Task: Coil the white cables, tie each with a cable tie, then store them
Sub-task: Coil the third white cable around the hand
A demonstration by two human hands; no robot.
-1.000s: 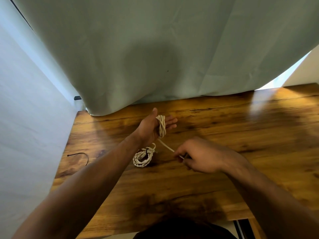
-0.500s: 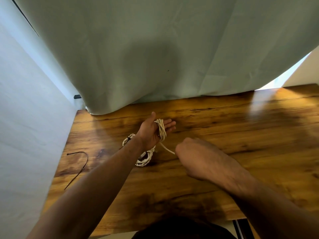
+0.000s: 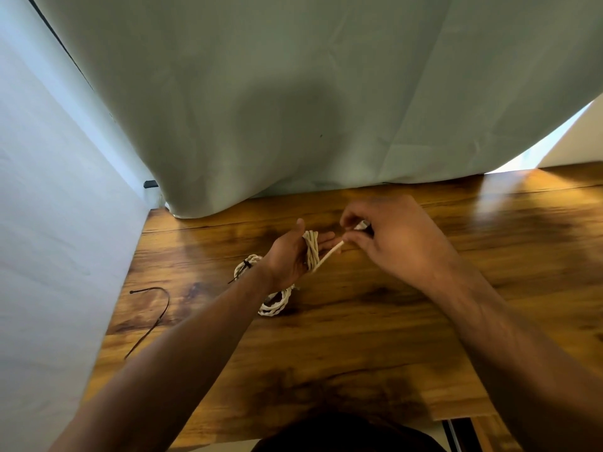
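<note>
A white cable is wound in several loops around the palm of my left hand, whose fingers are stretched out flat with the thumb raised. My right hand pinches the cable's free end, with its plug showing between the fingers, just beyond my left fingertips. A short straight stretch of cable runs from the loops to that pinch. On the table under my left wrist lies a second coiled white cable, bound with a black cable tie.
A loose black cable tie lies on the wooden table near its left edge. A pale curtain hangs over the table's far edge, and a white wall stands on the left.
My right hand moved from the near side of the cable up and away to beyond my left fingertips, carrying the free end over the loops. The free stretch grew shorter.
</note>
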